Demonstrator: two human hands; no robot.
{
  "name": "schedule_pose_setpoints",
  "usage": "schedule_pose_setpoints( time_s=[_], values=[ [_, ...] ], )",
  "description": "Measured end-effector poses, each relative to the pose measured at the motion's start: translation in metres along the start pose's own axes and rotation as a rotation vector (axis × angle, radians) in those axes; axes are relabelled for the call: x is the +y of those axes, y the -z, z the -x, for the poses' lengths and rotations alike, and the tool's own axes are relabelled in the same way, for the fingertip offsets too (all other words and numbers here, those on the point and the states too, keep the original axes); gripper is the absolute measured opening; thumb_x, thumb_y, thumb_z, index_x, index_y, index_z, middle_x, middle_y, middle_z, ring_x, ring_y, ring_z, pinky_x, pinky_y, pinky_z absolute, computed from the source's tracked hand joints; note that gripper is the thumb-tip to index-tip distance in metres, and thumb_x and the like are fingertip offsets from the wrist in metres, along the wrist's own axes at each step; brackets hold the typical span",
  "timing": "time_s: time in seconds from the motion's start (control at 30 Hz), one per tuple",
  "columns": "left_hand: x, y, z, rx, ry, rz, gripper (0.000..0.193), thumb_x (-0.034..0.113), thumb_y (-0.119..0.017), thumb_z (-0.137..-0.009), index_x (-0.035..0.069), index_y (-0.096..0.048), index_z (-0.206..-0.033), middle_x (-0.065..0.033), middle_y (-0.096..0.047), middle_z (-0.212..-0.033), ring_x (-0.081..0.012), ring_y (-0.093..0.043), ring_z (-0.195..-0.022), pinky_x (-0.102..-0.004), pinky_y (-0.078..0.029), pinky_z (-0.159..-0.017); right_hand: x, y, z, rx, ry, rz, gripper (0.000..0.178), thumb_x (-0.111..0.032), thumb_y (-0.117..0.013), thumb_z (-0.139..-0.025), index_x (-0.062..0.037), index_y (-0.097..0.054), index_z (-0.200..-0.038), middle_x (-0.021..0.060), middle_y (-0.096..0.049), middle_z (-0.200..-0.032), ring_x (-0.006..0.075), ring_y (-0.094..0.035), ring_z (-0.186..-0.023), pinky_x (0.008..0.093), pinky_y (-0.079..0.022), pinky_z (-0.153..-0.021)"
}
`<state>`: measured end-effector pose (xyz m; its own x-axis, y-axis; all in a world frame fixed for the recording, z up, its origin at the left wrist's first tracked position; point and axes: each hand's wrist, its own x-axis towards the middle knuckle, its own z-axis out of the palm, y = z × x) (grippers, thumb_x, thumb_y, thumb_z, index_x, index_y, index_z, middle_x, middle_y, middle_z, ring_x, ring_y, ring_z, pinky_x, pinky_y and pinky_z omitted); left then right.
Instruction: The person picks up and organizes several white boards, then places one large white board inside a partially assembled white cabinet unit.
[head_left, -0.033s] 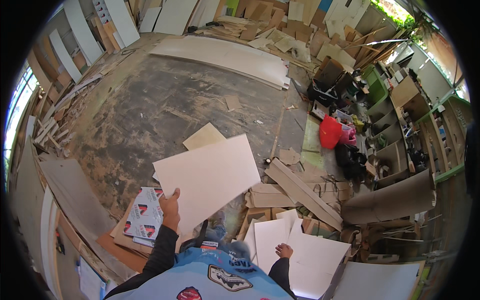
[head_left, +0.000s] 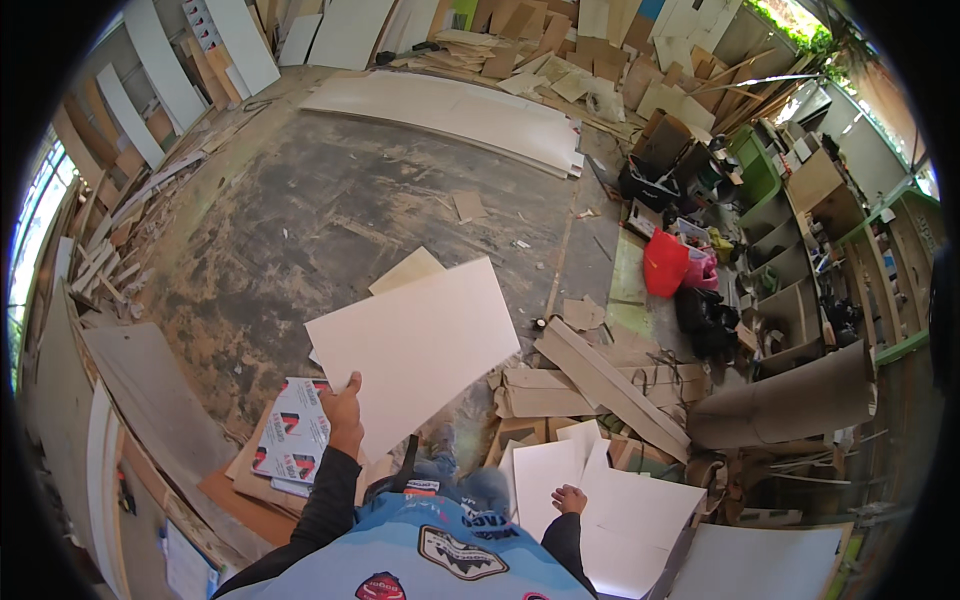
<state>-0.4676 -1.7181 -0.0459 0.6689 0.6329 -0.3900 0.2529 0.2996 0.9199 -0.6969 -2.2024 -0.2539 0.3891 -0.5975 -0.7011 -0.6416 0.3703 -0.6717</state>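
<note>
My left hand [head_left: 344,415] grips a white board [head_left: 415,340] by its near left edge, thumb on top. The board is held tilted in front of me, over a smaller pale panel [head_left: 407,270] that is partly hidden behind it. My right hand [head_left: 569,500] has its fingers a little apart and appears to hold nothing. Large white sheets [head_left: 635,515] lie or lean just behind and below that hand; whether it touches them I cannot tell. Beside my left forearm rests a stack topped by a printed, film-covered panel [head_left: 292,430].
A long white panel [head_left: 440,115] lies across the far floor. Cardboard strips [head_left: 610,385] and a curved brown sheet [head_left: 785,400] lie to the right, near a red bag [head_left: 664,263] and cluttered shelves [head_left: 790,270]. Offcuts [head_left: 590,75] pile up at the back; boards [head_left: 165,85] lean at left.
The white board in my left hand has tipped slightly, its far right corner shifting a little away from me. My right hand has hardly moved.
</note>
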Motion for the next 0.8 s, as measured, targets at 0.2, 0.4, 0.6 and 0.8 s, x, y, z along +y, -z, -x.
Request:
schedule_pose_setpoints(
  time_s=[0.2, 0.4, 0.6, 0.8],
  values=[
    [0.024, -0.098, -0.105, 0.144, 0.004, 0.098, 0.034, 0.008, -0.074, -0.086, -0.005, -0.062, -0.114, -0.0117, -0.068, -0.107, -0.0226, -0.065, -0.093, -0.0356, -0.051, -0.083, -0.019, -0.077, -0.082, -0.097, -0.017, 0.270, 0.019, -0.011, -0.061, -0.088, 0.0022, -0.060, -0.101, 0.0164, -0.069, -0.079, 0.0275, -0.070, -0.064, 0.0371, -0.053, -0.048],
    [-0.008, -0.165, -0.209, 0.321, 0.070, 0.205, 0.040, 0.008, -0.074, -0.085, -0.008, -0.058, -0.118, -0.0146, -0.066, -0.111, -0.0261, -0.064, -0.094, -0.0381, -0.052, -0.084, -0.064, -0.132, -0.232, -0.349, 0.506, 1.358, 0.034, -0.035, -0.075, -0.073, -0.0015, -0.072, -0.076, 0.0155, -0.070, -0.072, 0.0310, -0.069, -0.067, 0.0399, -0.053, -0.061],
    [-0.009, -0.266, -0.283, 0.576, 0.131, 0.129, 0.039, 0.009, -0.071, -0.086, -0.012, -0.057, -0.116, -0.0166, -0.066, -0.111, -0.0279, -0.065, -0.094, -0.0383, -0.053, -0.083, -0.294, -0.279, -0.333, -0.233, 0.510, 1.277, 0.035, -0.039, -0.070, -0.076, -0.0039, -0.075, -0.080, 0.0135, -0.072, -0.075, 0.0282, -0.072, -0.077, 0.0395, -0.056, -0.067],
    [0.005, -0.315, -0.354, 0.723, 0.135, 0.102, 0.040, 0.017, -0.065, -0.091, -0.016, -0.058, -0.112, -0.0204, -0.066, -0.109, -0.0285, -0.065, -0.092, -0.0397, -0.054, -0.081, -0.570, -0.492, -0.454, -0.128, 0.814, 1.008, 0.025, -0.027, -0.062, -0.075, -0.0053, -0.073, -0.076, 0.0171, -0.069, -0.070, 0.0334, -0.069, -0.069, 0.0429, -0.054, -0.067]
  ],
)
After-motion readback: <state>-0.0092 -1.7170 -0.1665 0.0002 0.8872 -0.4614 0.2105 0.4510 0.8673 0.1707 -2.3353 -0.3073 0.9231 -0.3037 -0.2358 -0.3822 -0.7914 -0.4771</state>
